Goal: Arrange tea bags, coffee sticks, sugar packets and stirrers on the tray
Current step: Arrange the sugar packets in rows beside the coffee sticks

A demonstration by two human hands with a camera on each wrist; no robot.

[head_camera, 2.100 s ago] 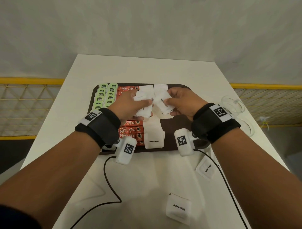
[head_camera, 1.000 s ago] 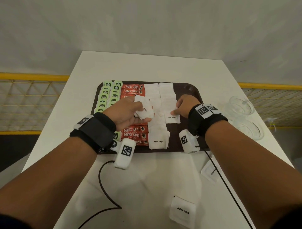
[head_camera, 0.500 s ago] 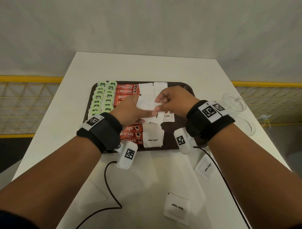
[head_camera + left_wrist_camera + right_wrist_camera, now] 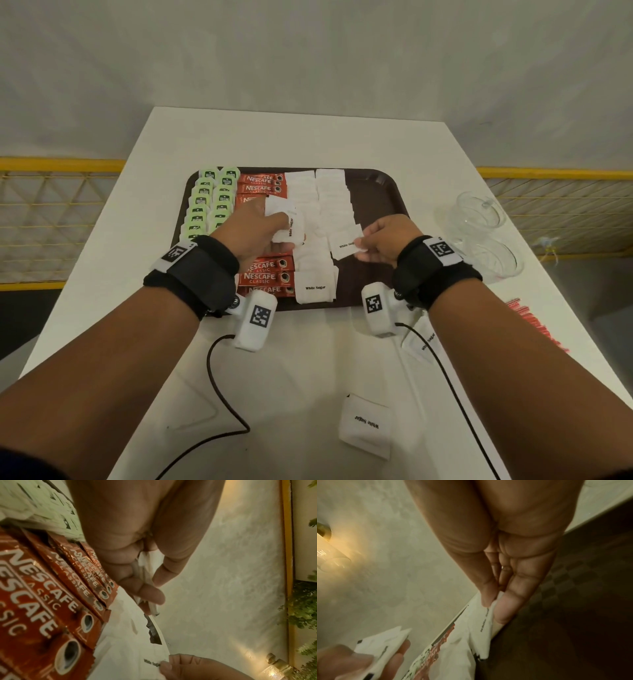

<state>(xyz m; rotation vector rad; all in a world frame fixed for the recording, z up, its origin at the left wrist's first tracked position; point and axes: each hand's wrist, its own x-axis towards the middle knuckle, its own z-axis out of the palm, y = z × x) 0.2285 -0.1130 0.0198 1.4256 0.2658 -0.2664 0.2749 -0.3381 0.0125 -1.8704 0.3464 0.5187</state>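
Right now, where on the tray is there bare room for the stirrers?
Free: the dark strip of the tray between the right sugar column and the right rim. It narrows near the right hand, which pinches a sugar packet. Crowded: tea bags and coffee sticks fill the left; the left hand holds more packets.

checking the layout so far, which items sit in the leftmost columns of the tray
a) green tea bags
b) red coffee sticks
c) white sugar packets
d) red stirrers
a, the green tea bags fill the two leftmost columns of the tray, with the red coffee sticks next to them and the white sugar packets further right.
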